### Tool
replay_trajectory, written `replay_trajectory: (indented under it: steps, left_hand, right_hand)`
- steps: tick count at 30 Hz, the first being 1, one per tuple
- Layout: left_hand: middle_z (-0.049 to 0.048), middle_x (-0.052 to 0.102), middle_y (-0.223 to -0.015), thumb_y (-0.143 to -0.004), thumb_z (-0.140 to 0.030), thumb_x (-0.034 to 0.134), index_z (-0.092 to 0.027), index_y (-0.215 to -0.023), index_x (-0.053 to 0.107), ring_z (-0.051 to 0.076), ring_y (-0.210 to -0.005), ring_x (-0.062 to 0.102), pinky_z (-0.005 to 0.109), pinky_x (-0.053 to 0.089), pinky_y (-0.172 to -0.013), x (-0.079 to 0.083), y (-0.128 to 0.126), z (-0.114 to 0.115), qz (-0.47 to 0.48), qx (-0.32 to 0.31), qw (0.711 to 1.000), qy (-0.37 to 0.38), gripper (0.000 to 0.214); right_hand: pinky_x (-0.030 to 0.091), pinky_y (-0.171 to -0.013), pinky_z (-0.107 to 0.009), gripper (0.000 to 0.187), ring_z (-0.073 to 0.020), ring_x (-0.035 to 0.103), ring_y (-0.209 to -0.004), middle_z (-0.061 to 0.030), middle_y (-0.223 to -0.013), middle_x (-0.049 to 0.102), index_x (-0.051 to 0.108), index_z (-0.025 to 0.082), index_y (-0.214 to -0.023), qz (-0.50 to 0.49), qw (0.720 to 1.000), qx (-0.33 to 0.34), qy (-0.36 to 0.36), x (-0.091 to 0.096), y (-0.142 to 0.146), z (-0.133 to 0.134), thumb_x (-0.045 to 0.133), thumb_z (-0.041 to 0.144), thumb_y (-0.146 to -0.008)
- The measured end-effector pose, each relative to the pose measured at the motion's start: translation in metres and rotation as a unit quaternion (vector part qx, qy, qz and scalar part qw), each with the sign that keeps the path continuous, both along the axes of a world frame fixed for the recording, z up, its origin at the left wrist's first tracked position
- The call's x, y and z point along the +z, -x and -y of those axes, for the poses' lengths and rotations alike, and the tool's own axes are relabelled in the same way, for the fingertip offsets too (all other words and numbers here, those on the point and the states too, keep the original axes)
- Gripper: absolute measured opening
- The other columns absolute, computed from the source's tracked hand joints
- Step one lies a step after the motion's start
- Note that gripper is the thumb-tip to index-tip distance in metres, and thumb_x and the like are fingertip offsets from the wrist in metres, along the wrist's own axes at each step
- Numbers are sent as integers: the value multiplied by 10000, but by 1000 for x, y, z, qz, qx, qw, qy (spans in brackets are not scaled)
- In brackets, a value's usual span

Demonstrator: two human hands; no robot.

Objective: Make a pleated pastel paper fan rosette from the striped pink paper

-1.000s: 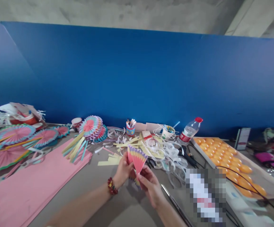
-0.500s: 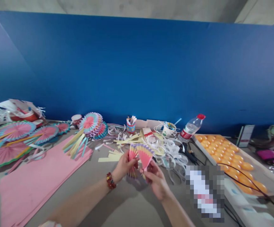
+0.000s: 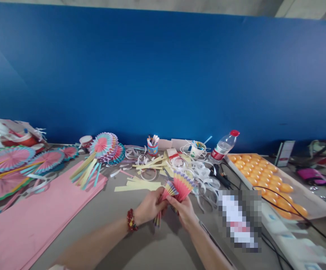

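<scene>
Both my hands hold a pleated paper fan (image 3: 179, 185), pink with yellow and purple edges, above the grey table (image 3: 157, 247). My left hand (image 3: 150, 206), with a red bead bracelet at the wrist, pinches the fan's left fold. My right hand (image 3: 183, 210) grips its lower right part. The fan is spread in two small sections, and folded strips hang down between my hands. Both hands are closed on it.
Pink paper sheets (image 3: 39, 217) lie at the left, with finished round fans (image 3: 8, 161) and a tasselled fan stack (image 3: 103, 148) behind. Yellow strips (image 3: 137, 184), white paper curls, a pen cup (image 3: 152, 147), a water bottle (image 3: 223, 147) and a tray of orange balls (image 3: 264, 176) stand ahead and right.
My hands dropped slightly and moved right with the fan. The fan went from one spread cone to two opened sections tilted right. The view shifted a little.
</scene>
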State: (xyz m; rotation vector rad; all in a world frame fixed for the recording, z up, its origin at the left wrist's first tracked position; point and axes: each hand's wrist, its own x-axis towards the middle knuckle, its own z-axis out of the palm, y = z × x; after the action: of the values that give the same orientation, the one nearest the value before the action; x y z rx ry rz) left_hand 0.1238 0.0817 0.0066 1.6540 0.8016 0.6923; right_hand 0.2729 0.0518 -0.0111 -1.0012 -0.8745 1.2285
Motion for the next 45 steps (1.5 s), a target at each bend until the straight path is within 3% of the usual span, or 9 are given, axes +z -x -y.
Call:
replay_trajectory:
  steps: [7, 11, 16, 22, 26, 32, 37, 41, 45]
  left_hand:
    - [-23, 544, -673, -912, -500, 523, -164, -883, 536, 116, -597, 480, 209, 363, -569, -1, 2, 2, -25, -45, 997, -57, 338]
    - [-27, 548, -602, -936, -599, 407, -172, -921, 509, 106, -499, 497, 208, 365, -511, -3, 1, 3, 14, -109, 993, 43, 439]
    - [17, 607, -740, -839, -556, 618, -169, -942, 511, 156, -662, 617, 274, 483, -658, 2, -5, 3, 157, -118, 965, 175, 414]
    - [-84, 434, -568, -798, -434, 620, -198, -821, 443, 45, -393, 356, 258, 461, -543, 4, 1, -1, 140, -149, 917, 343, 296]
    - [-102, 290, -562, -822, -439, 575, -201, -778, 411, 46, -441, 234, 169, 262, -447, 4, 4, -6, 120, -49, 953, 274, 292]
    - [-84, 323, -628, -901, -498, 482, -196, -851, 441, 71, -519, 286, 186, 302, -505, 3, 6, -19, 151, 120, 973, 128, 309]
    - [-49, 461, -680, -939, -507, 449, -189, -867, 472, 70, -490, 439, 199, 361, -464, 2, 6, -8, 118, 126, 984, 51, 326]
    - [-50, 524, -653, -947, -577, 382, -218, -1061, 427, 93, -347, 485, 199, 317, -322, -2, 4, 2, 110, 93, 985, 98, 380]
    - [-49, 541, -584, -956, -568, 373, -221, -1013, 431, 105, -340, 488, 194, 312, -320, -2, 2, 4, 100, 88, 989, 69, 357]
  right_hand:
    - [529, -690, -267, 533, -167, 642, -750, -13, -870, 692, 682, 218, -1116, -45, 997, -57, 7, -1, -6, -1, 864, 338, -630]
    - [514, -598, -253, 456, -132, 603, -608, 16, -761, 640, 680, 202, -1062, -42, 997, -67, 1, 1, -6, -1, 847, 340, -661]
    - [537, -619, -288, 410, -162, 625, -639, 3, -755, 659, 675, 213, -1029, 32, 998, -48, -7, 2, -7, 4, 829, 373, -684]
    - [523, -678, -292, 278, -174, 608, -712, -14, -759, 658, 706, 203, -842, 123, 992, -27, -19, 5, -10, 4, 806, 419, -697]
    - [492, -624, -273, 434, -171, 584, -693, -25, -776, 654, 699, 207, -981, 75, 997, -5, -10, -1, -10, 1, 782, 524, -698]
    - [456, -541, -294, 862, -194, 560, -612, -61, -641, 604, 699, 185, -881, 23, 996, 79, -18, 1, -1, 9, 305, 929, -702]
    - [468, -529, -321, 959, -226, 588, -613, -90, -614, 623, 703, 171, -803, 17, 990, 136, 29, -2, 9, 20, 178, 963, -671]
    - [527, -614, -348, 780, -247, 630, -687, -102, -754, 705, 744, 204, -834, 84, 992, 71, 65, -17, 6, 21, 391, 891, -720]
    - [550, -698, -340, 656, -252, 649, -790, -81, -851, 733, 758, 233, -940, 100, 992, 36, 70, -16, 4, 20, 523, 810, -737]
